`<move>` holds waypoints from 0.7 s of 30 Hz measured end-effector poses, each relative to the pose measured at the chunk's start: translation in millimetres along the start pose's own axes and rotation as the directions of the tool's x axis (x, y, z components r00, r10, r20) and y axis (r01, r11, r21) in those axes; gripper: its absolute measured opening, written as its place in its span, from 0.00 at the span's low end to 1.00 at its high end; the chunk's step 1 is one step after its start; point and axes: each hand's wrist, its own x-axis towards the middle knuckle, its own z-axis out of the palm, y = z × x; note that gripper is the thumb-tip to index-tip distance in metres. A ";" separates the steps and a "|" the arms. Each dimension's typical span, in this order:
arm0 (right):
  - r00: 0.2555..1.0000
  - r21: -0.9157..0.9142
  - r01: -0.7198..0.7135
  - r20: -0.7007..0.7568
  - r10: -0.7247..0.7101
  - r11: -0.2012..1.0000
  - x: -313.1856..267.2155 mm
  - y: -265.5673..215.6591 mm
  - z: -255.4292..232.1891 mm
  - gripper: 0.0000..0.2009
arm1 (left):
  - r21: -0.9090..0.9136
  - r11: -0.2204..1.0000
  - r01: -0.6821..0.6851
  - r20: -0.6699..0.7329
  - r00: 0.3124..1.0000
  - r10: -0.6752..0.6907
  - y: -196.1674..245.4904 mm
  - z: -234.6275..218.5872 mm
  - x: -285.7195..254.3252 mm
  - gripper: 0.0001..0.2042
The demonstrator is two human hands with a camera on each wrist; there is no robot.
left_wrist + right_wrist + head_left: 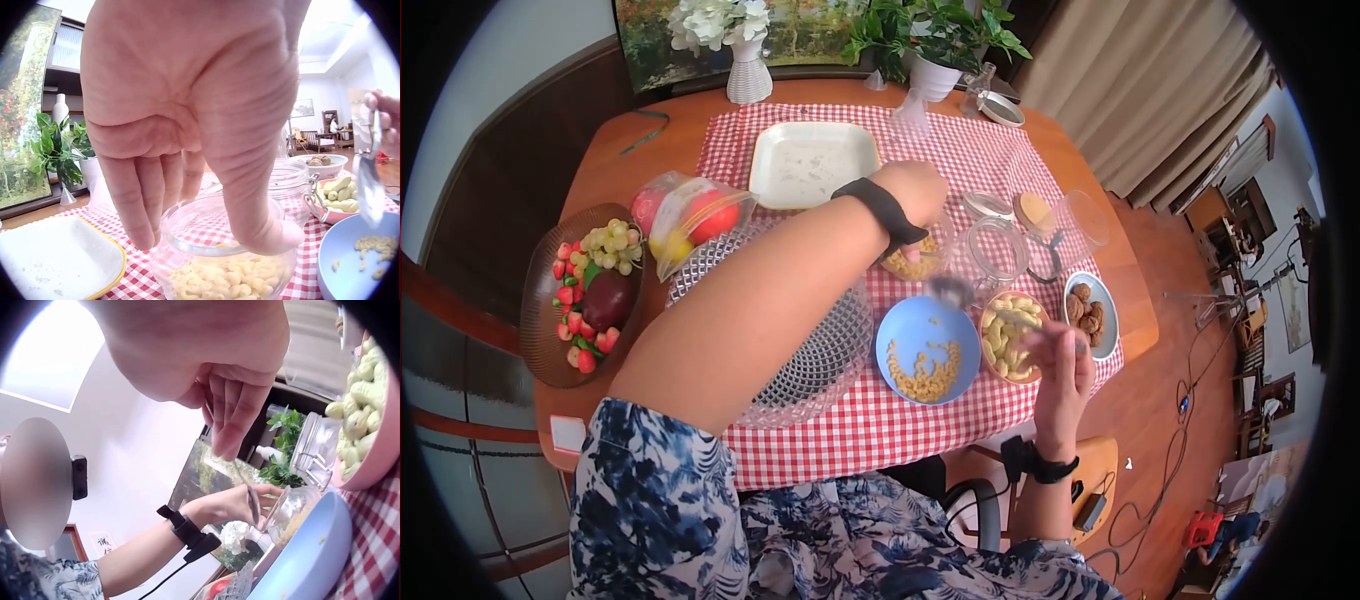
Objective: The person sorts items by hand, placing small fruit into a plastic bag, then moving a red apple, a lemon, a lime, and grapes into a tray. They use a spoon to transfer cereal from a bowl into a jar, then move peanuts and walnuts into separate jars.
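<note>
My left hand (910, 190) grips a round glass jar (178, 244) at its rim, thumb on one side and fingers on the other. Pale yellow, curved pieces like macaroni (231, 278) lie inside the jar. A metal spoon (370, 194) is pinched in my right hand (1062, 375), its bowl over the far rim of the blue bowl (910, 325). More of the same curved pieces (925, 380) are in the blue bowl, mostly toward its near side. Right of it stands a pink bowl with unshelled peanuts (1008, 345).
A white bowl of walnuts (1087, 312) stands at the right edge. Behind are an open clip-lid jar (997, 250) and a white tray (810, 165). Left are a large textured glass platter (825, 350), bagged fruit (710, 213) and a brown fruit dish (540, 335).
</note>
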 end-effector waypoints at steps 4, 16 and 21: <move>0.973 0.013 -0.190 0.136 0.186 0.982 -35.3 6.3 -33.0 0.16 | -0.001 0.997 -0.073 -0.020 0.997 0.073 -8.1 6.9 7.9 0.30; 0.987 -0.022 -0.151 0.050 0.152 0.988 -23.1 27.2 -40.4 0.15 | 0.013 1.000 -0.018 0.001 1.000 0.018 -5.9 7.6 10.9 0.30; 0.972 -0.053 -0.213 0.094 0.217 0.976 -30.0 34.5 -44.0 0.15 | 0.013 0.999 -0.051 -0.047 0.998 0.051 -4.5 7.4 5.0 0.30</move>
